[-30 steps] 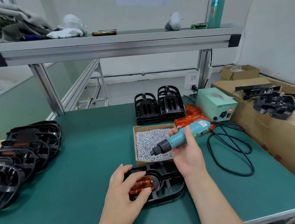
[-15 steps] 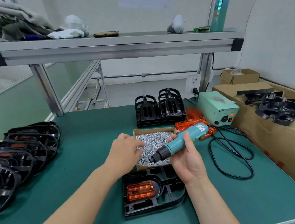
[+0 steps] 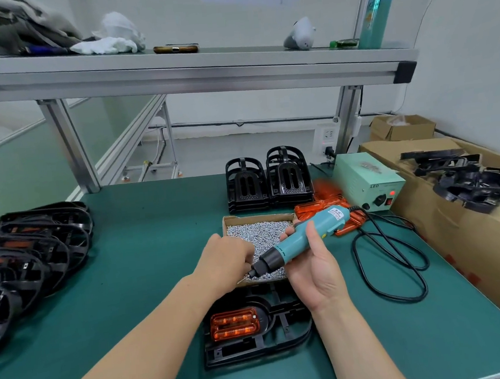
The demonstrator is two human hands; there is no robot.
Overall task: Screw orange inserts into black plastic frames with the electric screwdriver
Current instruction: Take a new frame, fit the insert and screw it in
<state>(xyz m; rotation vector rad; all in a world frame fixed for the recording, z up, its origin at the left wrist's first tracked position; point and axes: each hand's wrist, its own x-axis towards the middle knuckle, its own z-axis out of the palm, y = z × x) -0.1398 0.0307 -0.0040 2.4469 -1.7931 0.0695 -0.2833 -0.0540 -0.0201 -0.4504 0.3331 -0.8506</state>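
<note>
**Getting a screw ready for the tip**

Head view: The right hand [image 3: 313, 271] is wrapped around the blue electric screwdriver [image 3: 301, 239], with the fingers curled on its body. The tool lies tilted, and its thin bit points down and left over the near edge of the box of screws [image 3: 264, 233]. The left hand [image 3: 227, 260] is right at the bit, over the box, with its fingers bent down. They are hidden behind the hand, so I cannot tell if they pinch a screw.

The black frame [image 3: 271, 338] lies flat on the green table [image 3: 145, 253], just in front of the box and under both arms. The orange insert [image 3: 234, 323] sits in its round pocket. No hand touches the frame.

More loose inserts [image 3: 314, 208] lie behind the box, beside two stacks of spare frames [image 3: 269, 181]. The cord [image 3: 393, 255] loops over to the power box [image 3: 366, 182], where a red light shows.

I think the step now is to take one screw and put it on the bit. To do it well, pick only one screw and set it straight on the tip. Then hold the frame down with the free hand so that it cannot slide. Bring the tool up tall over the hole before pressing. A tilted screw could go in crooked and hurt the plastic.
</note>
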